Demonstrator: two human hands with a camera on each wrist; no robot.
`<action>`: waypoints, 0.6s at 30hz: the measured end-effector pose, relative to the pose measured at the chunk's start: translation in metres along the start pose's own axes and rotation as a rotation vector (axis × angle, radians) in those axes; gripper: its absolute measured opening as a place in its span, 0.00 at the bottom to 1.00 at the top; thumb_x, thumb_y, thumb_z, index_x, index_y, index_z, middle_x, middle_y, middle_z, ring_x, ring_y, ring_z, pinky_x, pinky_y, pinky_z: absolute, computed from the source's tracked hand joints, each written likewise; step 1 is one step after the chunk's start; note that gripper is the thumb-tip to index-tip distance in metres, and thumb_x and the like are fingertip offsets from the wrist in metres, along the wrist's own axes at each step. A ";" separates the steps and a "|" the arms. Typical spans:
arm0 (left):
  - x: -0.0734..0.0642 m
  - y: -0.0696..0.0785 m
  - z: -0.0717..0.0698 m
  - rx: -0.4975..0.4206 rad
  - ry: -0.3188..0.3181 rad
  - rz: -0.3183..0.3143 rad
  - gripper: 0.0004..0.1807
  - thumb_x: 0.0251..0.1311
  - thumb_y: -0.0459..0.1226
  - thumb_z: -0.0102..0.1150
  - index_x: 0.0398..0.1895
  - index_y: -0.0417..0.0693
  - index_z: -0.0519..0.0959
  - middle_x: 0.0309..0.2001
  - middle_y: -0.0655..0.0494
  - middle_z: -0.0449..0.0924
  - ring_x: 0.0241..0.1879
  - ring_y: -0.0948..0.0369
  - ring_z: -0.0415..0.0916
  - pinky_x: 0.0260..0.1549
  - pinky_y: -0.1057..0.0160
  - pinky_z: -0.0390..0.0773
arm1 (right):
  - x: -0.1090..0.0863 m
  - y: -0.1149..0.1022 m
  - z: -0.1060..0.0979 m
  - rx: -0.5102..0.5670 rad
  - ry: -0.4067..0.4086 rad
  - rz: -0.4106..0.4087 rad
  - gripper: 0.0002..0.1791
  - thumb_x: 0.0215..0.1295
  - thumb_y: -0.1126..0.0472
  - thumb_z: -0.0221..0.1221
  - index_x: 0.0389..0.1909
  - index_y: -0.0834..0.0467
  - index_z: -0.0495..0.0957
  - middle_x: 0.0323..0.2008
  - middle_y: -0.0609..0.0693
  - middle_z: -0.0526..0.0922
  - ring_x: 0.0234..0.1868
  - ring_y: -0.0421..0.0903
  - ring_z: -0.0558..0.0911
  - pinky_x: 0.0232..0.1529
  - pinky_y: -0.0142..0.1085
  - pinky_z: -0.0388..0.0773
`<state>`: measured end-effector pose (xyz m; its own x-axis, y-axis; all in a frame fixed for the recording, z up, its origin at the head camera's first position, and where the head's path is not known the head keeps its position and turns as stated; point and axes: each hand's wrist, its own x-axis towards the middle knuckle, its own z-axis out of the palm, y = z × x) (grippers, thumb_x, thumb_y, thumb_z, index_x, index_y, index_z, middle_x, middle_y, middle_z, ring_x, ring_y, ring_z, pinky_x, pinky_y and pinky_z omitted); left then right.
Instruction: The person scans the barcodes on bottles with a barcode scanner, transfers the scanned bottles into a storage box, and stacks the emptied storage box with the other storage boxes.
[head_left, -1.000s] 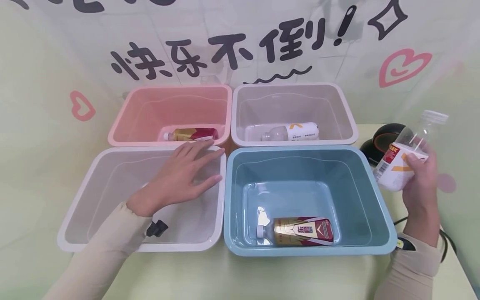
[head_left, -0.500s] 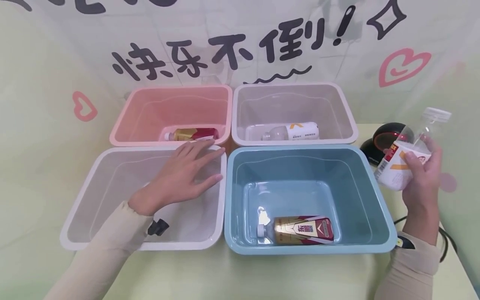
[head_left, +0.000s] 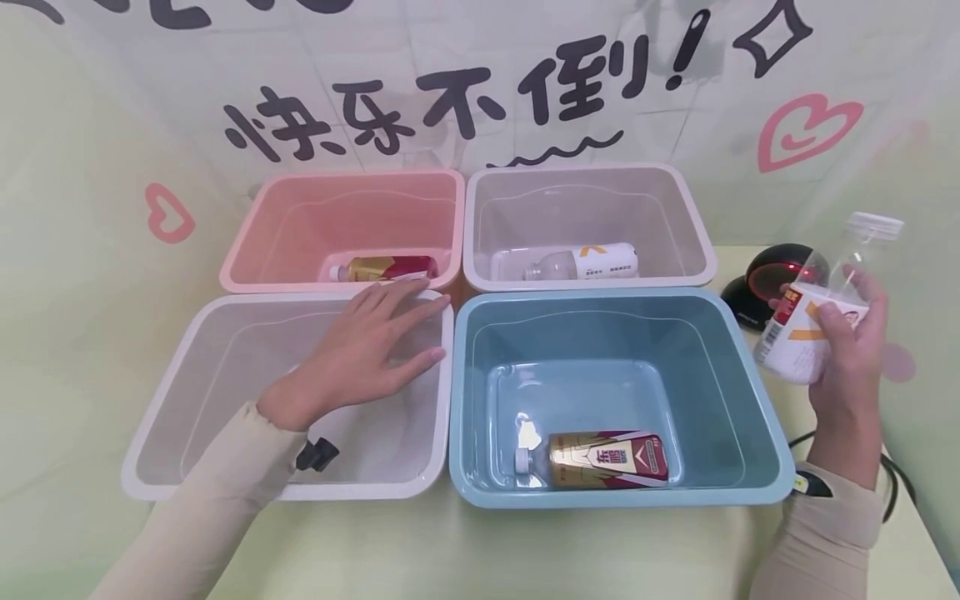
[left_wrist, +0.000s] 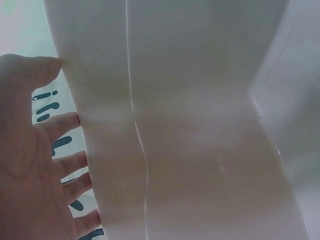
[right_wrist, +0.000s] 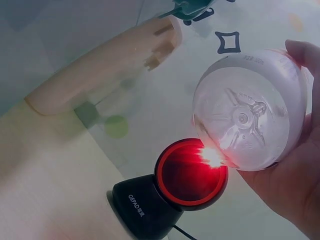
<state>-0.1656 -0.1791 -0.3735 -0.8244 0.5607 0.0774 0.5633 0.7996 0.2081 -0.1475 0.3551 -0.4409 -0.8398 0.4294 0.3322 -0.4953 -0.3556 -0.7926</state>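
My right hand (head_left: 852, 342) grips a clear plastic bottle (head_left: 810, 333) with a white label, its capped end up and tilted to the right. In the right wrist view the bottle's base (right_wrist: 242, 119) is next to a black barcode scanner (right_wrist: 192, 175), with a bright red glare on its lower edge. My left hand (head_left: 352, 354) extends over the front left whitish bin (head_left: 281, 492), fingers spread. The left wrist view shows the fingertips (left_wrist: 70, 120) touching that bin's rim, with nothing held.
A blue bin (head_left: 622, 500) holds a gold and red drink bottle (head_left: 607, 460). Behind stand a pink bin (head_left: 341, 183) with a similar bottle (head_left: 393, 267) and a grey-mauve bin (head_left: 585, 175) with a white-labelled bottle (head_left: 606, 262). Cables (head_left: 890, 492) lie at the right table edge.
My right hand has shifted slightly right with the bottle and turned it a little. The scanner's red light looks brighter. My left hand stays in place.
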 end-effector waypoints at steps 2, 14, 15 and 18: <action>0.000 0.000 0.000 0.001 0.000 -0.001 0.38 0.70 0.62 0.57 0.81 0.64 0.67 0.83 0.50 0.60 0.82 0.46 0.57 0.81 0.35 0.56 | 0.000 -0.001 -0.001 0.000 0.020 0.026 0.35 0.63 0.70 0.59 0.73 0.62 0.64 0.54 0.63 0.79 0.38 0.49 0.90 0.37 0.30 0.89; -0.002 -0.001 0.001 0.009 0.005 -0.007 0.39 0.69 0.62 0.59 0.81 0.66 0.67 0.83 0.51 0.60 0.82 0.47 0.57 0.81 0.35 0.56 | 0.001 -0.001 -0.005 0.052 0.005 0.108 0.36 0.63 0.65 0.55 0.74 0.57 0.64 0.54 0.59 0.80 0.40 0.47 0.88 0.38 0.30 0.86; -0.001 -0.001 0.001 0.009 0.008 -0.002 0.39 0.69 0.62 0.58 0.81 0.65 0.67 0.83 0.51 0.60 0.82 0.46 0.57 0.81 0.35 0.57 | 0.001 -0.002 -0.005 0.042 0.004 0.107 0.36 0.63 0.65 0.54 0.75 0.56 0.64 0.53 0.59 0.80 0.41 0.47 0.88 0.39 0.30 0.86; -0.001 -0.001 0.002 0.015 0.016 0.003 0.39 0.69 0.63 0.58 0.80 0.65 0.67 0.83 0.50 0.61 0.81 0.46 0.58 0.80 0.34 0.57 | 0.000 -0.004 -0.003 0.002 0.015 0.102 0.37 0.62 0.65 0.55 0.75 0.56 0.63 0.54 0.59 0.79 0.41 0.46 0.87 0.39 0.29 0.85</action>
<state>-0.1657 -0.1801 -0.3761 -0.8235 0.5595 0.0938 0.5664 0.8011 0.1935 -0.1446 0.3591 -0.4399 -0.8826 0.4029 0.2423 -0.4077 -0.3995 -0.8211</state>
